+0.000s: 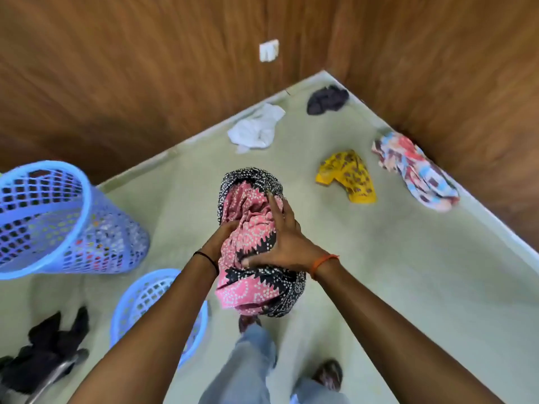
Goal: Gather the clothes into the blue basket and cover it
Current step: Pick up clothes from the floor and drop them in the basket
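both hands (271, 240) bundle pink-black cloth (253, 258) near blue basket (58, 217)

Soft, even daylight, faint shadows — motion blur smears the whole frame, and wide-angle distortion bends the edges.
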Demonstrator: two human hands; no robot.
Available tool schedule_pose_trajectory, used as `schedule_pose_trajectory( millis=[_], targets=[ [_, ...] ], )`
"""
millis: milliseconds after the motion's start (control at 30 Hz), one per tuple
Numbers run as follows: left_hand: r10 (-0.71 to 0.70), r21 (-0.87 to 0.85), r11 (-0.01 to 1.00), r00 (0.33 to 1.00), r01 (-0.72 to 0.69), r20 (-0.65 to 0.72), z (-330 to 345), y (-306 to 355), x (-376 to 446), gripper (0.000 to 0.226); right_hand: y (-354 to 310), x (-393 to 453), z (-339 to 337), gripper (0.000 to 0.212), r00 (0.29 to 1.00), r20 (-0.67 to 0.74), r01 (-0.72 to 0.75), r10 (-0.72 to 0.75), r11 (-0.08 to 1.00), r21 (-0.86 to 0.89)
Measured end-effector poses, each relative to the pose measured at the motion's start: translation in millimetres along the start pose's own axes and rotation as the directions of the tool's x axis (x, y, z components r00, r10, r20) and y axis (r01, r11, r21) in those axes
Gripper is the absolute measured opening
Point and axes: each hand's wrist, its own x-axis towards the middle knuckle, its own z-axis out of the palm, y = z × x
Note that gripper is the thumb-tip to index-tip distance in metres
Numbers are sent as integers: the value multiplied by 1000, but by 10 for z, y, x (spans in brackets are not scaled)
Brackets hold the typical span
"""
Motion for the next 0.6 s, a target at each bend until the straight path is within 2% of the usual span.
schedule_pose_trajectory(
  millis=[100, 233, 300, 367, 433, 500, 567, 600],
  targets=[
    [77, -63, 995, 997, -77, -5, -455, 560, -286, 39, -722, 392, 108, 144, 991, 3, 135, -137, 973, -189],
    [201, -159, 966, 979, -202, -17, -1132, 1145, -518, 34, -1571, 984, 381, 116, 937, -74, 298, -341, 891, -343],
    [250, -161, 953, 966, -258, -68, -1529, 1416, -652, 38, -1943, 1312, 513, 106, 908, -56, 377, -415, 868, -323],
    [324, -142, 929, 936, -343, -139, -1888, 1627, -746, 46, -2258, 1682, 623, 98, 899, -20, 425, -438, 880, -213],
    [464, -41, 869, 840, -493, -280, -2168, 1790, -769, 66, -2499, 2072, 740, 95, 917, 8, 398, -398, 916, -46],
    [574, 215, 818, 728, -534, -374, -2378, 1938, -744, 100, -2672, 2463, 846, 96, 940, 34, 330, -338, 931, 156],
    [630, 509, 765, 626, -395, -460, -2616, 2102, -696, 124, -2936, 2892, 973, 94, 942, 107, 275, -317, 916, 291],
    [642, 596, 743, 574, -305, -507, -2784, 2214, -680, 129, -3117, 3126, 1058, 89, 934, 157, 260, -322, 910, 322]
  ],
)
